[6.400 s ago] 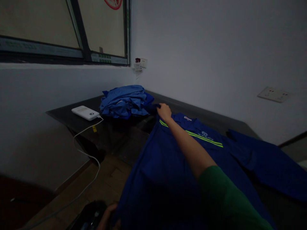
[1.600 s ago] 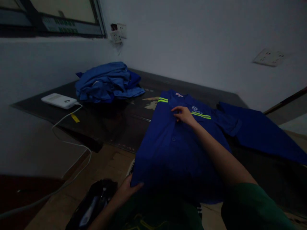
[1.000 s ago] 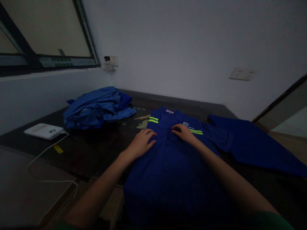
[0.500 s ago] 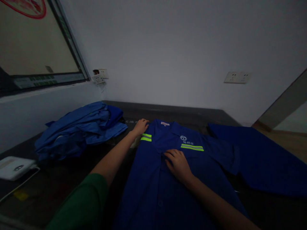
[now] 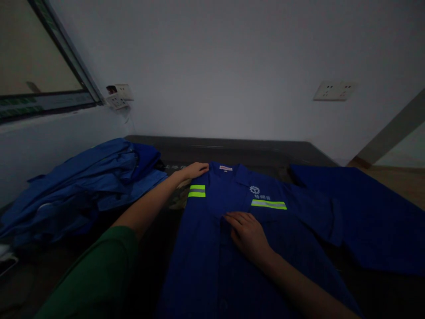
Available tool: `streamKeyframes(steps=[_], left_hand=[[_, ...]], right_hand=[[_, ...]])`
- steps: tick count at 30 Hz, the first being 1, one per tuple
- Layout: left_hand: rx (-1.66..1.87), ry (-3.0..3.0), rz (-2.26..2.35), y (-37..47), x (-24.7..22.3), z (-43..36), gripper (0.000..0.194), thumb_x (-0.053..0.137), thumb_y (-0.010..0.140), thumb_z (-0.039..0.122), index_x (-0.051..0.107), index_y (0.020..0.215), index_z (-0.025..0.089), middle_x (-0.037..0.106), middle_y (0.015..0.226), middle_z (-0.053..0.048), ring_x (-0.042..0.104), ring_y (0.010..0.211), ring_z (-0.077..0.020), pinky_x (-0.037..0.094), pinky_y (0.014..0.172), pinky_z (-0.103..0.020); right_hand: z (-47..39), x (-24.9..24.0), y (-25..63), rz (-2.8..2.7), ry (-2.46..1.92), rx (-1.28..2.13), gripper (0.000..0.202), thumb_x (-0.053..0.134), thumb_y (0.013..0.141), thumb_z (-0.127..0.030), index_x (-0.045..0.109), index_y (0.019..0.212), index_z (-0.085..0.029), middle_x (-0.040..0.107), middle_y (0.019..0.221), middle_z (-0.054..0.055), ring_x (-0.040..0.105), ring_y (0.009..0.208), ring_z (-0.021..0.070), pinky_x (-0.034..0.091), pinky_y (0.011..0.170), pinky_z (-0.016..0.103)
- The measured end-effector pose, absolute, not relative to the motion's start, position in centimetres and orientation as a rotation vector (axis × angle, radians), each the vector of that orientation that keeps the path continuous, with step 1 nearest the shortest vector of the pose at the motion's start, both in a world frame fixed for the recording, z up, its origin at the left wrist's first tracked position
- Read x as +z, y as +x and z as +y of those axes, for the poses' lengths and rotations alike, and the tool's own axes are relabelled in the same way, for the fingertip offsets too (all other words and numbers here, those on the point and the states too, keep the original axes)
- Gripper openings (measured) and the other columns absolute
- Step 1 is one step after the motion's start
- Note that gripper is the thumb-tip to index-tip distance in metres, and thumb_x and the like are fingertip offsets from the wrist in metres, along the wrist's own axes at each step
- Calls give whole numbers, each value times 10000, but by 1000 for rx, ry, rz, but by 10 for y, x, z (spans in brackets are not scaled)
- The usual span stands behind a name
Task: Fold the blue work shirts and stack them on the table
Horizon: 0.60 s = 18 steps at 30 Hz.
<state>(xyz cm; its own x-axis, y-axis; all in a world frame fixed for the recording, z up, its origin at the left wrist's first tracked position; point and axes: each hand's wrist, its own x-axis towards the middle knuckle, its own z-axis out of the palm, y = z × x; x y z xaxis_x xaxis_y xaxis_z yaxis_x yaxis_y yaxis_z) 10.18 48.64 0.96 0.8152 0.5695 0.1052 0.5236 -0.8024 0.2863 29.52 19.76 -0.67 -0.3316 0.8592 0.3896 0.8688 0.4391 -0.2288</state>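
Observation:
A dark blue work shirt (image 5: 202,248) lies face up with its collar away from me, a white logo and yellow-green reflective strips on its chest. My left hand (image 5: 196,169) is at the shirt's shoulder beside the collar, its fingers pressed together on the cloth edge. Lower down, my right hand (image 5: 247,231) rests on the front opening below the neckline, fingertips together at the placket edge. The sleeve on the left is not visible; the one on the right lies spread out.
Crumpled blue clothes (image 5: 109,170) are piled at the left. Another blue cloth (image 5: 375,217) lies flat at the right. The dark table (image 5: 232,147) meets the wall, which has sockets (image 5: 334,91). A white device (image 5: 5,257) is cut off at the left edge.
The view has shifted slightly right and closer. My left hand's fingers have drawn together at the shoulder, and my right hand's fingers have closed more at the placket.

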Motion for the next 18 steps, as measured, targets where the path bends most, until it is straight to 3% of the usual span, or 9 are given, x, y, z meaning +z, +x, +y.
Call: streamKeyframes(steps=[7,11,15,18], left_hand=[[344,2836,1033,100,-6,478,184,451,932,268,599,923,159,633,956,-97,583,942,-213,393,894,-315],[507,2862,1185,103,10,456,215,418,914,165,568,1064,129,563,1129,-161,510,1098,-260,354,969,-404],[565,2678,1080,104,28,400,210,431,896,142,580,1043,151,604,1061,-103,562,996,-202,422,910,-332],[451,2467,792,95,33,347,155,490,898,223,617,977,181,641,1007,-58,589,970,-181,442,895,-308]], right_hand=[[196,-3,293,-2268,-1497,-53,364,494,827,-116,670,1131,-209,715,1078,83,672,1001,223,512,875,374],[192,-1,288,-2312,-1524,-83,306,499,866,-176,676,1116,-194,692,1131,110,645,1065,255,508,884,398],[185,2,286,-2352,-1521,-72,357,534,862,-230,620,1208,-198,651,1212,123,602,1138,268,491,927,408],[184,3,286,-2315,-1526,-26,321,515,857,-180,636,1154,-175,658,1200,124,606,1137,256,489,944,396]])
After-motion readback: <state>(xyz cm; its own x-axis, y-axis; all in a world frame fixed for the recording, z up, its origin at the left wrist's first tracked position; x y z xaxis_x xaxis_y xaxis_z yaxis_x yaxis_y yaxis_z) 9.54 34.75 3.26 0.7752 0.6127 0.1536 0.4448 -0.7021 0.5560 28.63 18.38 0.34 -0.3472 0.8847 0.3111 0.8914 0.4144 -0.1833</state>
